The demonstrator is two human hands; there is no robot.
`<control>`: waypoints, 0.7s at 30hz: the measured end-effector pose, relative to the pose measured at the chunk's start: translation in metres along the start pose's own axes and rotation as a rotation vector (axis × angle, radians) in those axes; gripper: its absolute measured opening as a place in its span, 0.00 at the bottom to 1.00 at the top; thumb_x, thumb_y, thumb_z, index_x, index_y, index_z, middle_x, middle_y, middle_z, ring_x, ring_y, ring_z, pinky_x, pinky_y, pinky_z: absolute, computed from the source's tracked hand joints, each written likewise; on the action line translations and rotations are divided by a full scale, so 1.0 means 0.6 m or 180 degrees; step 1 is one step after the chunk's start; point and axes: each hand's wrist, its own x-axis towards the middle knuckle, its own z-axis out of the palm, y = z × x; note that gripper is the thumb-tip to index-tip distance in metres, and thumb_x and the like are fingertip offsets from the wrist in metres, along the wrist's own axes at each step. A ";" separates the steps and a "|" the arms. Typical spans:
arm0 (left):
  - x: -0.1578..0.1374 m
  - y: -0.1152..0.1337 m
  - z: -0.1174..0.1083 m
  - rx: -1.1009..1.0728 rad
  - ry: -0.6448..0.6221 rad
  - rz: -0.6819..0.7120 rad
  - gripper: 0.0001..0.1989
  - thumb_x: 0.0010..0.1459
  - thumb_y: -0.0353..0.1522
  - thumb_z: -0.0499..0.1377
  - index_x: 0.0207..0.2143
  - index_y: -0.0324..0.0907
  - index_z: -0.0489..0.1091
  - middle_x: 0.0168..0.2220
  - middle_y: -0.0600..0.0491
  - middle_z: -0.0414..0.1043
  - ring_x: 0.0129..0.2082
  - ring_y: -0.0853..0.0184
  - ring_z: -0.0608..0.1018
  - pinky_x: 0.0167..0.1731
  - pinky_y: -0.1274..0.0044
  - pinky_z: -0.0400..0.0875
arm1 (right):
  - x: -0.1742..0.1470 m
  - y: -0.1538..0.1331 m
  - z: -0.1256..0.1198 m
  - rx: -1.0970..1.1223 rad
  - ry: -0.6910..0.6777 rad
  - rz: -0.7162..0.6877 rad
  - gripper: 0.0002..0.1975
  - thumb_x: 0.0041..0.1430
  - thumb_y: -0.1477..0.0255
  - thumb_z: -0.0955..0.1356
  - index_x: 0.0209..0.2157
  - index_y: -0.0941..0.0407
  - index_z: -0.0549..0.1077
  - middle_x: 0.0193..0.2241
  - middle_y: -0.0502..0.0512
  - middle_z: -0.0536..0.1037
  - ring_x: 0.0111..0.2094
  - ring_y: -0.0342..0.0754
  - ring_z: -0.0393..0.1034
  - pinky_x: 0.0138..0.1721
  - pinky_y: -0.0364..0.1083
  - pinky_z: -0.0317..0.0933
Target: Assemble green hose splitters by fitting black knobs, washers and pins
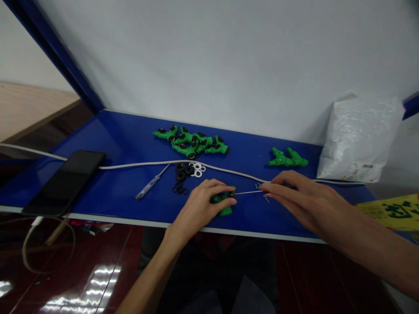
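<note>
My left hand [207, 201] is closed round a green Y-shaped hose connector [225, 211] near the front edge of the blue shelf. In my right hand [296, 192] is a screwdriver [248, 192], its handle mostly hidden by the fingers. The thin shaft points left, and its tip meets the dark part of the connector. Several small screws [266, 198] lie beside the right fingertips. Left of the connector are black rubber rings [180, 176], white washers [197, 173] and small O-rings [179, 189].
Assembled green connectors [186, 150] with black knobs cluster at the back. Green connector bodies [288, 158] lie back right, near a white plastic-wrapped package [358, 135]. A clear-handled screwdriver [152, 182], a phone [65, 181] and a white cable [140, 164] lie on the blue shelf [124, 135].
</note>
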 end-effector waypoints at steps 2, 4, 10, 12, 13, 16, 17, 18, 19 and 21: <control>0.000 0.000 0.001 -0.0010 -0.0028 -0.0001 0.13 0.62 0.40 0.65 0.49 0.51 0.79 0.47 0.54 0.79 0.49 0.62 0.78 0.53 0.70 0.71 | 0.006 -0.001 -0.001 -0.0044 -0.0024 -0.0049 0.21 0.68 0.78 0.58 0.52 0.49 0.76 0.43 0.58 0.78 0.39 0.50 0.74 0.37 0.47 0.69; 0.000 0.000 0.002 -0.0011 -0.0045 -0.0008 0.13 0.62 0.40 0.65 0.49 0.51 0.79 0.47 0.54 0.79 0.49 0.62 0.78 0.52 0.70 0.71 | 0.023 -0.006 -0.005 -0.0150 -0.0107 -0.0165 0.23 0.66 0.82 0.57 0.51 0.49 0.75 0.45 0.58 0.77 0.43 0.51 0.72 0.42 0.49 0.69; 0.000 0.001 0.005 0.0070 -0.0063 -0.0054 0.13 0.63 0.38 0.65 0.50 0.50 0.78 0.48 0.53 0.79 0.49 0.61 0.78 0.54 0.67 0.69 | 0.096 -0.024 -0.022 -0.0802 -0.0747 -0.0896 0.14 0.58 0.84 0.64 0.37 0.53 0.75 0.37 0.59 0.77 0.42 0.57 0.70 0.45 0.53 0.65; -0.001 0.002 0.006 0.0103 -0.0035 -0.0068 0.13 0.63 0.37 0.65 0.49 0.50 0.78 0.48 0.53 0.79 0.50 0.61 0.78 0.54 0.66 0.69 | 0.104 -0.027 -0.023 -0.0891 -0.0842 -0.0995 0.13 0.58 0.84 0.65 0.36 0.52 0.74 0.37 0.58 0.76 0.41 0.56 0.70 0.43 0.52 0.64; -0.002 0.002 0.006 0.0137 -0.0019 -0.0087 0.12 0.62 0.37 0.65 0.49 0.51 0.78 0.49 0.53 0.79 0.50 0.61 0.78 0.54 0.66 0.68 | 0.104 -0.029 -0.021 -0.0871 -0.0836 -0.1023 0.13 0.58 0.84 0.65 0.37 0.52 0.74 0.38 0.57 0.76 0.41 0.55 0.70 0.43 0.51 0.63; -0.005 0.008 0.006 0.0318 0.0019 -0.0149 0.13 0.62 0.37 0.65 0.50 0.52 0.78 0.49 0.54 0.79 0.49 0.60 0.78 0.54 0.64 0.68 | 0.101 -0.038 -0.018 -0.0855 -0.0731 -0.1035 0.16 0.58 0.86 0.65 0.41 0.52 0.73 0.40 0.56 0.76 0.36 0.50 0.71 0.36 0.48 0.61; -0.006 0.010 0.007 0.0380 0.0031 -0.0160 0.13 0.63 0.37 0.65 0.50 0.53 0.78 0.49 0.54 0.79 0.49 0.60 0.78 0.53 0.63 0.69 | 0.101 -0.044 -0.017 -0.0935 -0.0706 -0.1030 0.16 0.58 0.86 0.66 0.42 0.52 0.72 0.40 0.56 0.76 0.34 0.49 0.71 0.33 0.48 0.59; -0.007 0.014 0.010 0.0430 0.0059 -0.0168 0.13 0.63 0.36 0.64 0.50 0.53 0.78 0.49 0.54 0.79 0.49 0.60 0.77 0.53 0.63 0.69 | 0.103 -0.049 -0.016 -0.1061 -0.0687 -0.1034 0.15 0.59 0.85 0.66 0.42 0.53 0.73 0.39 0.56 0.76 0.32 0.49 0.70 0.30 0.48 0.58; -0.009 0.017 0.013 0.0471 0.0114 -0.0171 0.13 0.63 0.35 0.64 0.50 0.52 0.78 0.49 0.54 0.79 0.49 0.60 0.77 0.52 0.63 0.69 | 0.106 -0.055 -0.016 -0.1214 -0.0679 -0.1039 0.13 0.59 0.85 0.66 0.41 0.54 0.73 0.37 0.57 0.76 0.32 0.50 0.70 0.29 0.48 0.58; -0.013 0.023 0.024 0.0521 0.0351 -0.0192 0.13 0.63 0.32 0.64 0.49 0.50 0.78 0.48 0.53 0.80 0.50 0.59 0.76 0.54 0.61 0.69 | 0.115 -0.063 -0.017 -0.1469 -0.0683 -0.1073 0.10 0.60 0.84 0.66 0.38 0.55 0.73 0.34 0.58 0.76 0.33 0.52 0.71 0.31 0.49 0.59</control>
